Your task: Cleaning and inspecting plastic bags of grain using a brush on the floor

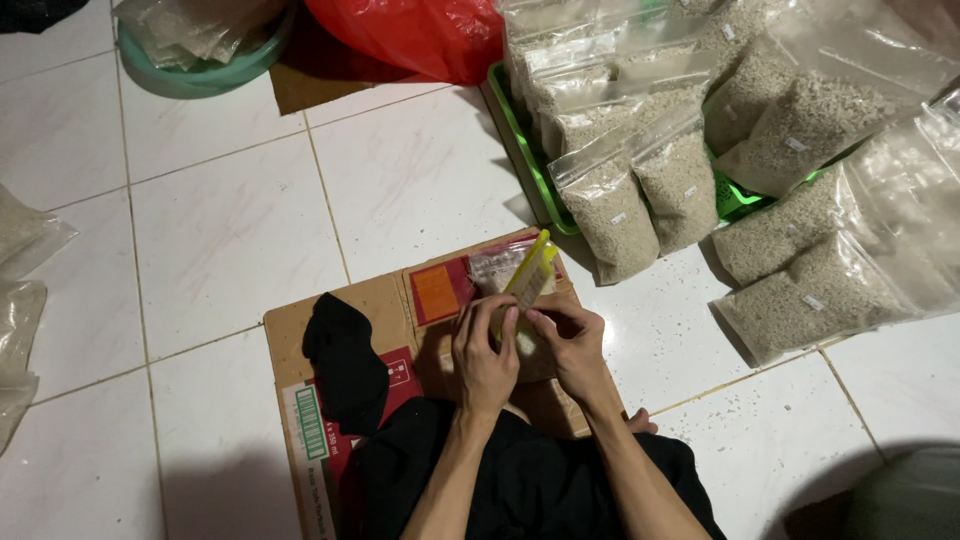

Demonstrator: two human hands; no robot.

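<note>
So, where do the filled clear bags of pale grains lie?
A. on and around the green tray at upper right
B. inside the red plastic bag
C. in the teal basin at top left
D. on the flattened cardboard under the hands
A: the filled bags are piled on the green tray and on the tiles beside it.

A white tiled floor [230,230] is carrying everything here. A flattened brown cardboard sheet [300,330] is lying on it, with a black cloth [345,365] resting on top. A green plastic tray [525,160] is sitting on the tiles, clear zip bags of pale granules [800,290] lying beside it. A teal round basin [200,75] and a red plastic bag [420,35] are sitting farther off, and what may be crumpled clear bags [20,300] are lying at the left edge.
</note>
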